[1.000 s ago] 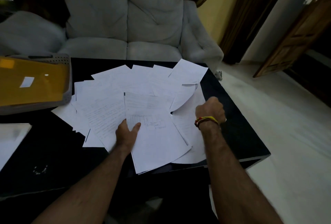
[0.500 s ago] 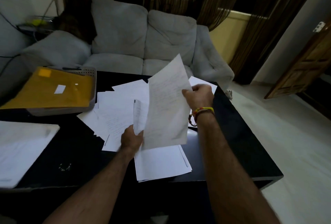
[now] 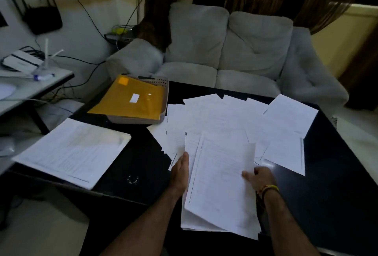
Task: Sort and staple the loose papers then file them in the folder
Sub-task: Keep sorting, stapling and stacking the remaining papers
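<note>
I am laying one thin white printed sheet (image 3: 223,176) onto the near pile of white papers (image 3: 214,221) at the black glossy table's (image 3: 337,194) front edge. My right hand (image 3: 258,178) is pinching the sheet's right edge; my left hand (image 3: 181,170) — fingers straight, together — is pressing the pile's left margin. I am squaring corners before releasing, since loose white sheets (image 3: 235,116) are fanning beyond, near the yellow card folder (image 3: 131,98).

I count two hands in view, my left grip (image 3: 180,171) and right grip (image 3: 260,178). One yellow folder (image 3: 131,98) lies in one grey tray (image 3: 161,100). One neat paper stack (image 3: 71,151) sits apart on the tabletop (image 3: 139,165). The loose sheets (image 3: 225,116) overlap too much to count exactly; there are more than ten.
</note>
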A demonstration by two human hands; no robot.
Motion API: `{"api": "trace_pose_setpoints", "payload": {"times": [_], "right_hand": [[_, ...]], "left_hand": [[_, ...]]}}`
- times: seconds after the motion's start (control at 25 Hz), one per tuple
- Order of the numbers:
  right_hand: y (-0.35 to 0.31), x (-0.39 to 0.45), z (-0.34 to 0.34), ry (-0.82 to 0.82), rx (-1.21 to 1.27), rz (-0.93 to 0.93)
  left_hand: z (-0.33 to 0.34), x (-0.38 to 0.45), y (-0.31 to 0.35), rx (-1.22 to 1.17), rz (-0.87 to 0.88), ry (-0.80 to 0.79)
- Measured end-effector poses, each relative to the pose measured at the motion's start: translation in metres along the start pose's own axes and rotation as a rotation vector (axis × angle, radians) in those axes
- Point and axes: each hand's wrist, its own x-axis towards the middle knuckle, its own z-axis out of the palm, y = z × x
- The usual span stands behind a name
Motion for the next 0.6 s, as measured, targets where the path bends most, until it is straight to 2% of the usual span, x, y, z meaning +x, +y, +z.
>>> {"api": "trace_pose_setpoints", "payload": {"times": [0.12,0.24,0.32,0.4,0.52,0.6], "right_hand": [[-0.006,0.012,-0.005,-0.096,-0.087,-0.02],[-0.007,0.012,-0.002,-0.128,-0.168,-0.075],[-0.008,0.006,0.003,-0.09,-0.152,-0.082],[-0.012,-0.007,0.006,-0.023,-0.155,-0.004],[-0.019,-0.031,0.021,0.016,-0.402,-0.027],[-0.025,-0.041,0.025,0.038,-0.451,-0.045]], "left_hand": [[0.0,-0.001,-0.003,-0.076,-0.036,-0.082],[-0.001,-0.001,-0.006,0.061,-0.036,-0.114],[0.001,-0.001,-0.008,0.122,0.002,-0.106],[0.003,-0.004,-0.009,0.142,0.029,-0.106],[0.002,-0.006,-0.008,0.163,0.037,-0.089],[0.001,-0.008,-0.006,0.158,0.052,-0.098]]}}
